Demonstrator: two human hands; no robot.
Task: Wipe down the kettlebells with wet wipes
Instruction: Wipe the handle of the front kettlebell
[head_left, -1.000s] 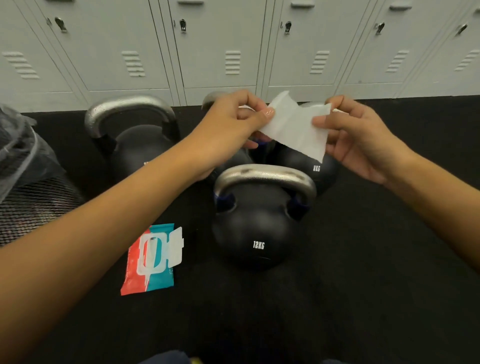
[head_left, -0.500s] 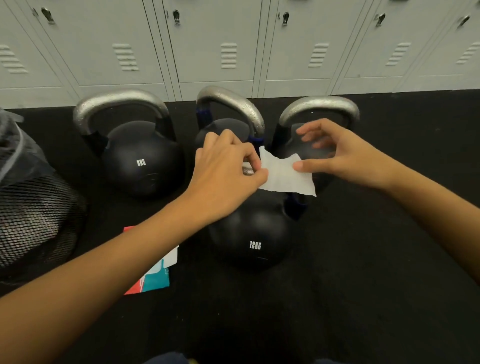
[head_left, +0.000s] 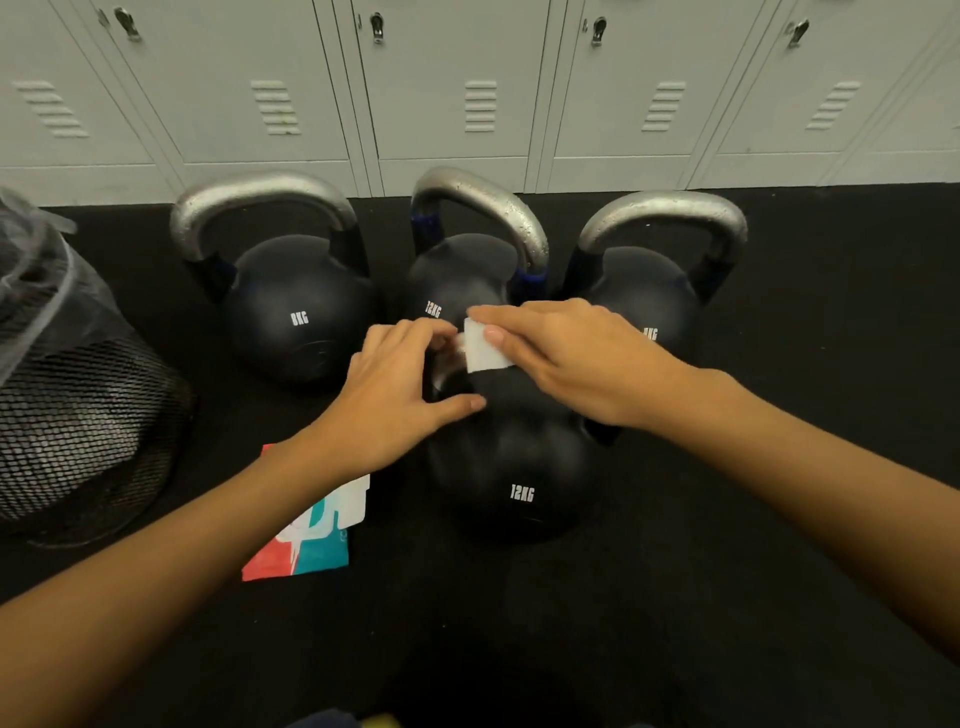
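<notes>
Head view looks down on four black kettlebells standing on a black floor (head_left: 779, 571) before a row of grey lockers (head_left: 441, 93). Nearest stands a 12KG kettlebell (head_left: 519, 467), its handle hidden beneath both hands. Right hand (head_left: 576, 358) lies over that handle, thumb and fingers pinching a folded white wet wipe (head_left: 480, 353) against it. Left hand (head_left: 395, 400) reaches in from the left, fingers curled at the wipe's left edge and thumb stretched across the top of the kettlebell's body; whether those fingers actually grip the wipe or the handle cannot be told. Behind stand an 8KG kettlebell (head_left: 296, 312) at the left, a second 12KG kettlebell (head_left: 467, 275) in the middle, and a right kettlebell (head_left: 654, 291) whose weight mark is partly covered. Beneath the left forearm lies a red and teal wipes pack (head_left: 306, 545), flap lifted. At far left stands a black mesh bin (head_left: 78, 405).
</notes>
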